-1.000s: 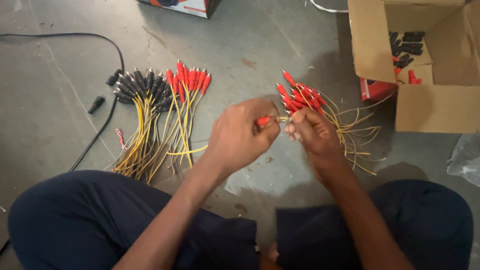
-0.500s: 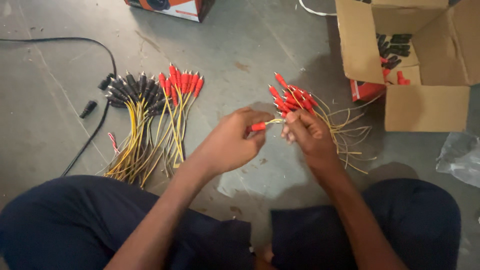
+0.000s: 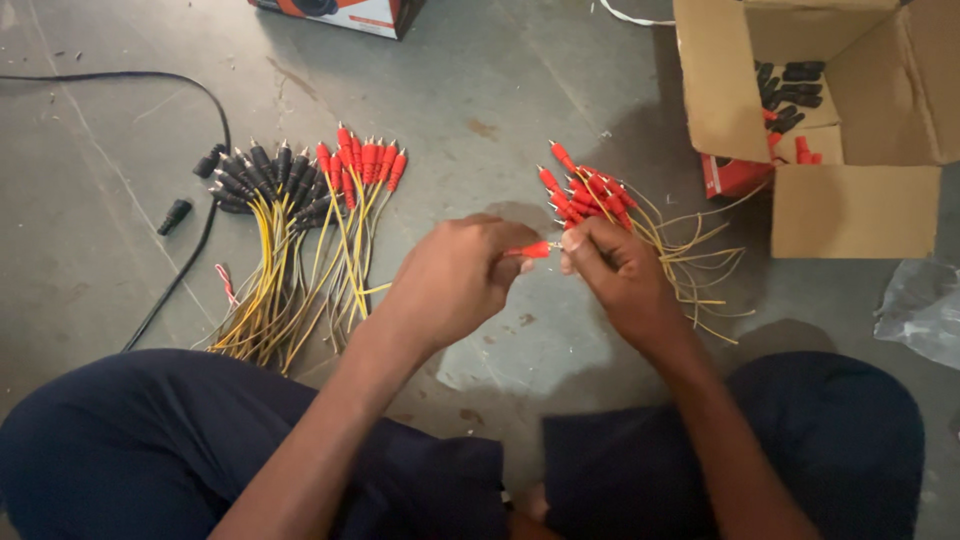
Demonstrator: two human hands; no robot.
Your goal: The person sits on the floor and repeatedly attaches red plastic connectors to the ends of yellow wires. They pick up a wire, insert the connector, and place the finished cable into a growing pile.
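Open brown cardboard box (image 3: 850,190) at top right; a white-orange-black box (image 3: 345,14), perhaps printed, at top edge.

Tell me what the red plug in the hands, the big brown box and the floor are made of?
The red plug, pinched between the left hand and the right hand, looks like smooth moulded plastic with a small metal tip. The brown box looks like cardboard: dull, with folded flaps and raw edges. The floor looks like grey concrete, matte, stained and scuffed.
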